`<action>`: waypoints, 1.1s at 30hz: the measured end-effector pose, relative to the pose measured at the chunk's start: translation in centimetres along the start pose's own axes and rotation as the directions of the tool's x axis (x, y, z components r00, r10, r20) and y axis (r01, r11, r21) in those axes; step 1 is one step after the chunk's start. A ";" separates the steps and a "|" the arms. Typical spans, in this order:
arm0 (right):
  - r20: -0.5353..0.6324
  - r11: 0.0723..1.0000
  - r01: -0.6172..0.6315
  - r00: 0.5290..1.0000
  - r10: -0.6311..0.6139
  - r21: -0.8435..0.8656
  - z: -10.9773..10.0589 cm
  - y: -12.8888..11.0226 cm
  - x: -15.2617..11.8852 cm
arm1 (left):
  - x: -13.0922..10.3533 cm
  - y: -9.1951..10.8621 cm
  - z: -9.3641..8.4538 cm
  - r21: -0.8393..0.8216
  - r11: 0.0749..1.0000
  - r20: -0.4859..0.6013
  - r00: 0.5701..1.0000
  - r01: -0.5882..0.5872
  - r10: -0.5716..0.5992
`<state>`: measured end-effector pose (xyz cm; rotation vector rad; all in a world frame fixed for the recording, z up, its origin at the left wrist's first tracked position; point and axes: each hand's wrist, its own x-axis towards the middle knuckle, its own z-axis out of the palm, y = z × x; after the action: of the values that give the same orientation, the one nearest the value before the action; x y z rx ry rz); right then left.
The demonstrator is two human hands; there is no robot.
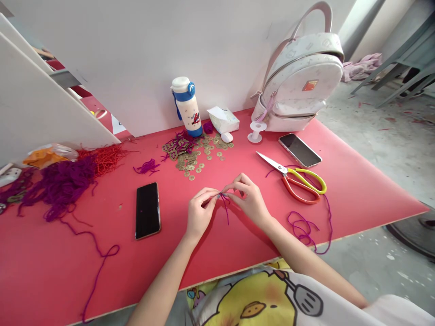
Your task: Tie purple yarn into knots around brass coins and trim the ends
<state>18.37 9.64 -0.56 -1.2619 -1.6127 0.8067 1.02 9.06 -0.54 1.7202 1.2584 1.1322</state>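
Between the fingertips of both hands is a short length of purple yarn (226, 213), its loose ends dangling over the red table. My left hand (203, 209) pinches it from the left, closed at thumb and forefinger. From the right, my right hand (247, 198) also pinches the yarn, its other fingers curled. The small part where the fingertips meet is partly hidden, so I cannot tell whether it is knotted. Beyond the hands lies a spread of holed brass-coloured coins (192, 158), with purple yarn pieces (181, 142) on some of them.
Scissors (295, 179) and a phone (300, 150) lie right; another phone (147, 210) lies left. Behind stand a bottle (187, 107), tissue pack (223, 120), spool (256, 132) and white backpack (301, 86). A purple yarn heap (66, 181) is at left. The table's edge (374, 227) is near.
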 end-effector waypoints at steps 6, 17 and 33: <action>0.031 0.997 -0.042 0.999 0.040 0.065 0.0 0.2 0.1 | 0.1 0.2 0.0 0.030 0.999 -0.015 1.000 -0.027 0.027; 0.077 1.000 0.023 0.997 -0.024 0.014 0.1 -0.1 0.0 | -0.1 0.0 0.1 0.062 0.997 -0.023 0.998 -0.050 0.052; 0.052 0.994 0.001 0.999 -0.006 0.105 -0.1 0.2 0.2 | 0.1 0.3 -0.1 -0.019 1.000 0.040 0.999 -0.022 0.023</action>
<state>18.56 9.85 -0.70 -1.1719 -1.5920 0.9175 1.07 9.12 -0.27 1.7387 1.2034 1.1133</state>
